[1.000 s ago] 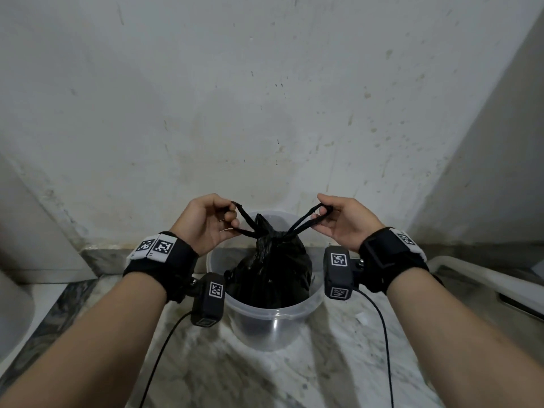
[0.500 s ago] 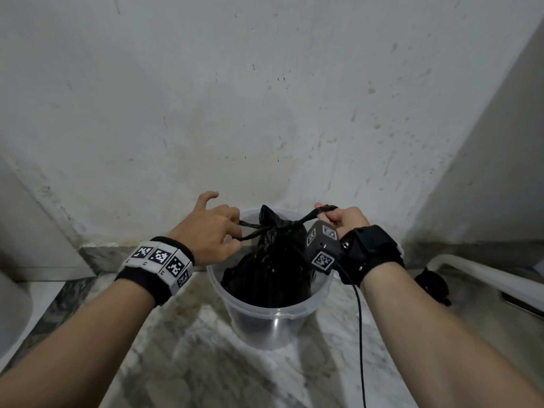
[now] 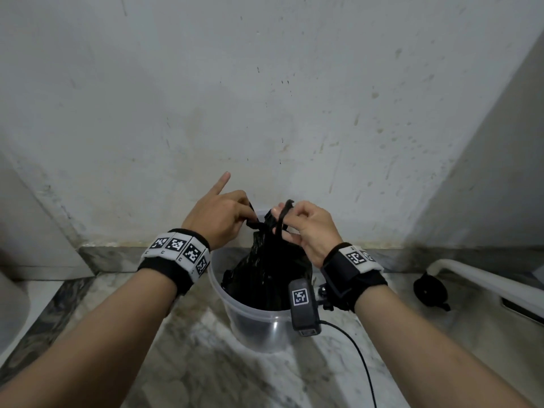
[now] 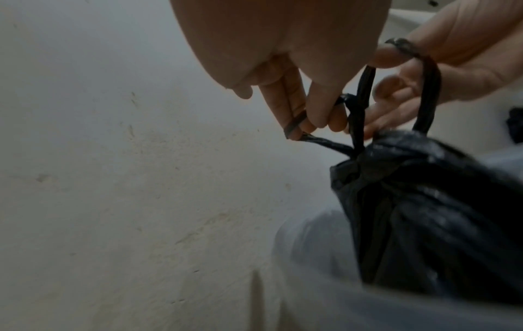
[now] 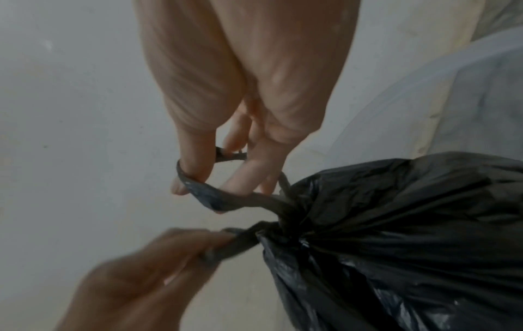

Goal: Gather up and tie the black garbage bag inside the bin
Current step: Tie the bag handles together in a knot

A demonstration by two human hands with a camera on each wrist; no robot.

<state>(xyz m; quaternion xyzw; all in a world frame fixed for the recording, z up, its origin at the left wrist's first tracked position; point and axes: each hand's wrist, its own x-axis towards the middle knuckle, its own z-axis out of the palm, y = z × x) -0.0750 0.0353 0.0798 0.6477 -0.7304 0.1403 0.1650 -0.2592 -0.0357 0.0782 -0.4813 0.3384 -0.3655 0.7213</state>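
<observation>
A black garbage bag stands gathered inside a translucent plastic bin on the marble floor by the wall. Two thin black loops rise from its bunched neck. My left hand pinches the left loop just above the neck, with one finger pointing up toward the wall. My right hand has its fingers hooked through the right loop, held upright beside the left hand. The two hands sit close together over the bin, and the loops cross between them.
A stained white wall rises right behind the bin. A white pipe or rail and a small black object lie on the floor at the right. A cable trails from the right wrist camera.
Both hands have come together over the bag, so the loops that were stretched apart now cross. The right hand has turned its loop upright, and a left finger has lifted.
</observation>
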